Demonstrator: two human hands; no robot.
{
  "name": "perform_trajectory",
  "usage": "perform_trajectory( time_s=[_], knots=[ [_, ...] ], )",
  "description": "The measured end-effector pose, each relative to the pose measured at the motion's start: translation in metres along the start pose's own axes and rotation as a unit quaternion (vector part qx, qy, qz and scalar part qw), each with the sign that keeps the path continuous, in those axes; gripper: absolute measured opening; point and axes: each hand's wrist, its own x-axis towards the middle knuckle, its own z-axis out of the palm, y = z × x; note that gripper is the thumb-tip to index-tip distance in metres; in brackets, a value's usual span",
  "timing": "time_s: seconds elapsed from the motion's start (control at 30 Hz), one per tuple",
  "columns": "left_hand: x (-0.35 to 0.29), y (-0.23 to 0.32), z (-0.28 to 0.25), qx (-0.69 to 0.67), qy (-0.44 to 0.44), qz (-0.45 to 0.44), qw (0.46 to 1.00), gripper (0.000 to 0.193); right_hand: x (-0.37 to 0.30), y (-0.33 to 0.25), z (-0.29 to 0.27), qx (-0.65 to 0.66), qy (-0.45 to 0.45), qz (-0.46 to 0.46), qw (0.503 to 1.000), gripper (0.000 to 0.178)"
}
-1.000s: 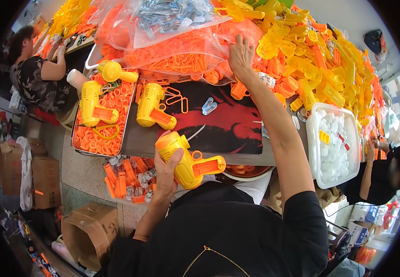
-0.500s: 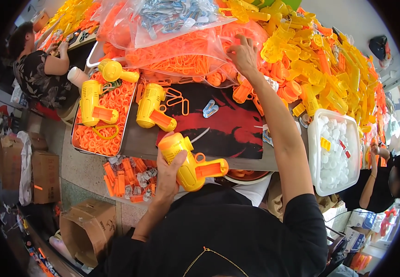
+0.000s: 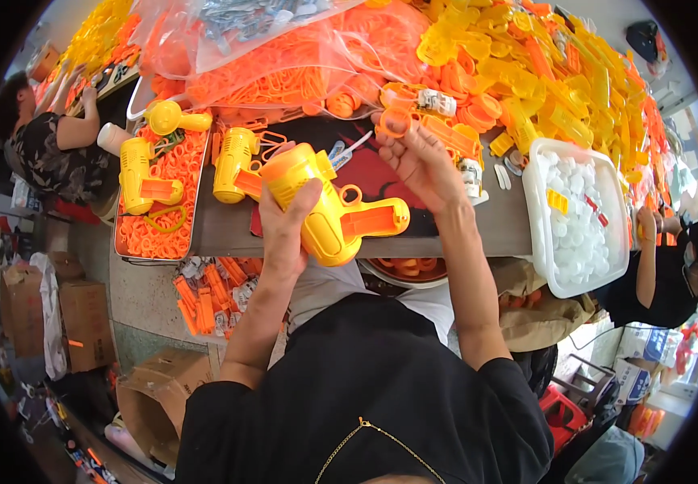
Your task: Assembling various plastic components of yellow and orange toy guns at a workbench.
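My left hand (image 3: pixel 286 218) is wrapped round the body of a yellow toy hair dryer (image 3: pixel 329 230), held above the table's near edge. Its handle points right, with an orange inset and a small ring at the joint. Over the dark red mat, my right hand (image 3: pixel 429 165) pinches an orange round ring-shaped piece (image 3: pixel 395 123) between thumb and fingers. Beyond that hand lie orange parts with clear, printed pieces (image 3: pixel 437 102). Two similar yellow toy hair dryers stand to the left: one (image 3: pixel 237 165) on the table, another (image 3: pixel 141 173) on the ring-filled tray.
A tray (image 3: pixel 193 234) of small orange rings stands left. At right is a white tub (image 3: pixel 536 218) of white caps. Bagged orange parts (image 3: pixel 284 85) and heaped yellow shells (image 3: pixel 526 81) fill the far side. Co-workers sit at far left and far right.
My right hand has come back from the bagged parts toward me and now pinches an orange ring-shaped piece. My left hand has raised the toy hair dryer slightly farther over the table.
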Motion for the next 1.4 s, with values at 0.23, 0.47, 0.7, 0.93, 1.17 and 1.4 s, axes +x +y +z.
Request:
perform_trajectory(
  time_s=[0.23,0.47,0.7,0.93,1.17,1.4],
  knots=[
    [0.001,-0.016,0.02,0.043,-0.055,-0.027,0.997,0.067,-0.039,0.005,0.022,-0.155,0.026,-0.047,0.987,0.049],
    [0.011,-0.025,0.019,0.083,-0.125,-0.034,0.988,0.074,-0.054,0.005,0.047,-0.411,0.048,-0.014,0.91,0.048],
    [0.024,-0.043,0.012,0.161,-0.177,0.019,0.971,0.094,-0.063,0.029,0.049,-0.638,0.119,-0.217,0.729,0.048],
    [0.029,-0.062,0.018,0.133,-0.112,0.062,0.983,0.106,-0.061,0.038,0.024,-0.515,0.059,-0.161,0.84,0.04],
    [0.031,-0.085,0.026,0.154,-0.065,0.149,0.975,0.079,-0.065,0.072,0.032,-0.348,0.099,-0.073,0.929,0.052],
    [0.041,-0.086,0.034,0.171,-0.022,0.174,0.97,0.059,-0.049,0.069,0.028,-0.348,0.112,-0.09,0.926,0.044]
  ],
)
